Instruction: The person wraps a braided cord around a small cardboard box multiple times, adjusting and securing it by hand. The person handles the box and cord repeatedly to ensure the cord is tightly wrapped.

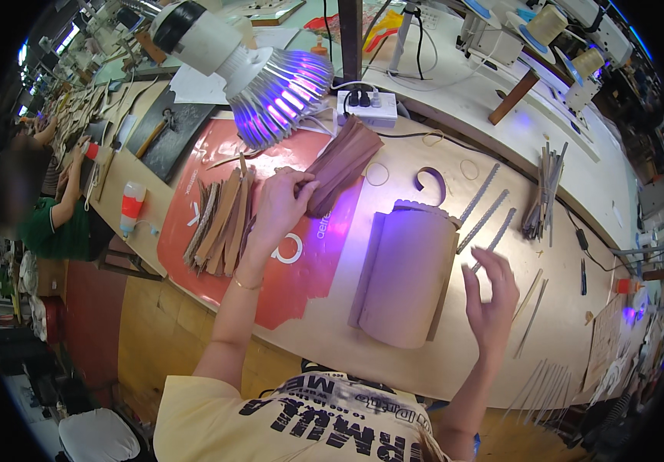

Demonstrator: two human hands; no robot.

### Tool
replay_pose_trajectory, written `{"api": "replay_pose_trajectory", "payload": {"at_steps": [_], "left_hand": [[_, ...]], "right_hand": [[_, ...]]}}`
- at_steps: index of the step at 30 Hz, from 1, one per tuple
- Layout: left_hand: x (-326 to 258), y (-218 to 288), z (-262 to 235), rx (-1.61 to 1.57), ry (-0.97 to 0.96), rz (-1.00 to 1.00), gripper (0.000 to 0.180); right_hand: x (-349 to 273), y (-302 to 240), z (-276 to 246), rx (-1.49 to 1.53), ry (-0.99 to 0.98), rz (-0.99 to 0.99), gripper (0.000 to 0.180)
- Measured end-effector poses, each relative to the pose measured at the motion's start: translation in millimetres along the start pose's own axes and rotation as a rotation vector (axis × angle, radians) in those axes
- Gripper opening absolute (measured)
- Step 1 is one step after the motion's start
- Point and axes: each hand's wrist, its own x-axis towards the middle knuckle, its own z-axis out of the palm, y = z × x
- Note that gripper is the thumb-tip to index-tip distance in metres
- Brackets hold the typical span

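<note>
My left hand [284,199] is closed, its fingertips pinched at the lower left edge of a stacked bundle of brown leather-like strips [343,165]. How many strips it grips is hidden. My right hand [494,296] is curved with thumb and fingers apart, just beside the lower end of a grey patterned strip [494,237]. Two similar strips lie alongside, to its left. Between my hands stands a curved tan form [409,277] with a scalloped far edge. Left of my left hand, more brown and patterned strips [223,223] lie on a red sheet [286,296].
A large lamp [278,92] hangs over the far side, near a white power strip [367,108]. Thin grey strips [545,189] are bundled at the right. A curled brown strip [430,185] and a red-white bottle [132,206] lie about. Another person [58,215] sits at left.
</note>
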Motion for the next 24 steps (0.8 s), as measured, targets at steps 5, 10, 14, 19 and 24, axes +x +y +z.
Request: {"api": "replay_pose_trajectory", "payload": {"at_steps": [5, 10, 14, 19, 24], "left_hand": [[-3, 9, 9, 0.151, 0.038, 0.094, 0.030], [-5, 9, 13, 0.084, 0.055, 0.043, 0.032], [-6, 5, 15, 0.030, 0.070, 0.015, 0.031], [-7, 2, 17, 0.007, 0.057, -0.028, 0.031], [-6, 1, 16, 0.042, 0.084, 0.020, 0.031]], "right_hand": [[134, 19, 67, 0.537, -0.296, 0.075, 0.029], [226, 29, 172, 0.592, -0.523, 0.224, 0.033], [236, 36, 201, 0.515, -0.575, 0.275, 0.033], [230, 39, 202, 0.489, -0.543, 0.233, 0.040], [226, 38, 203, 0.492, -0.505, 0.186, 0.044]]}}
